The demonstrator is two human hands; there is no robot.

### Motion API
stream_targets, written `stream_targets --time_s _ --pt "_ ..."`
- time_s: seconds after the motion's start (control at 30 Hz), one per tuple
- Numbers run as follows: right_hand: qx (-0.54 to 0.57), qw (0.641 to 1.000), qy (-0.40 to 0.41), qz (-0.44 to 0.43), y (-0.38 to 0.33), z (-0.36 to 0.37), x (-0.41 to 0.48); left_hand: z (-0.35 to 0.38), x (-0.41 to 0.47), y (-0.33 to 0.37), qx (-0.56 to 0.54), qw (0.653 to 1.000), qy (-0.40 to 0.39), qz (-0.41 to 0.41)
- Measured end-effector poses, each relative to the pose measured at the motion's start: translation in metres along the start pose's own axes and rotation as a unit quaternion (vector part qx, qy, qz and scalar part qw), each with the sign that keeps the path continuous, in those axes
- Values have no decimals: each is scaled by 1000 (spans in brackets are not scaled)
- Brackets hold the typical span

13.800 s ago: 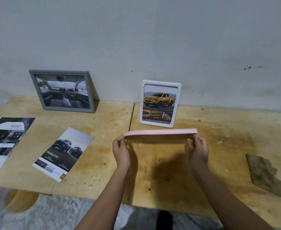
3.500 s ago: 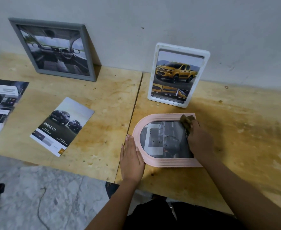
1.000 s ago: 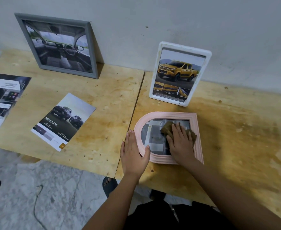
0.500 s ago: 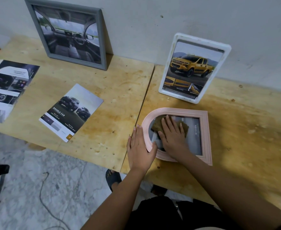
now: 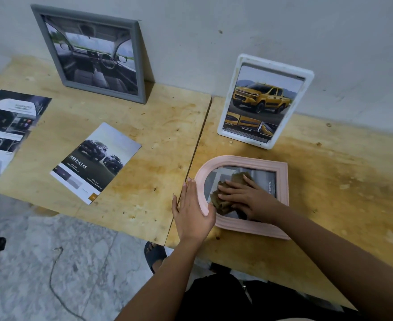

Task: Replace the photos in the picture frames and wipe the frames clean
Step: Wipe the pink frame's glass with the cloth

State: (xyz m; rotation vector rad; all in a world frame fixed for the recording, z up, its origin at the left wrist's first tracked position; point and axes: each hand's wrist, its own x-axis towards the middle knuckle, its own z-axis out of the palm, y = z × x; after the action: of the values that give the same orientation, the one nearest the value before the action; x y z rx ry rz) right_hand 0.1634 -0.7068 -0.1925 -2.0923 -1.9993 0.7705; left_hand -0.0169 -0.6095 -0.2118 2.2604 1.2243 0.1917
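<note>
Head view: the pink frame (image 5: 281, 181) lies flat on the worktop (image 5: 330, 216), long side going left to right. My right hand (image 5: 244, 198) presses a brown cloth (image 5: 223, 205) on the glass, fingers spread flat. My left hand (image 5: 191, 212) lies open against the round end. Unwiped glass lies to the right.

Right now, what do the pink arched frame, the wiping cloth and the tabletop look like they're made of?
Pink arched frame: likely moulded plastic or painted wood, matte, with ridged edges.
Cloth: soft brownish fabric, crumpled under the right hand.
Tabletop: bare plywood, going by its grain, stains and unsealed look.
</note>
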Motion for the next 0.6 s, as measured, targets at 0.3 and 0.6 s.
stream_targets --time_s 0.3,0.6 --pt "21 993 107 42 8 19 -34 -3 -1 4 -18 1000 16 -6" --pt "-58 983 167 45 5 21 -51 0 -1 4 -27 999 26 0"
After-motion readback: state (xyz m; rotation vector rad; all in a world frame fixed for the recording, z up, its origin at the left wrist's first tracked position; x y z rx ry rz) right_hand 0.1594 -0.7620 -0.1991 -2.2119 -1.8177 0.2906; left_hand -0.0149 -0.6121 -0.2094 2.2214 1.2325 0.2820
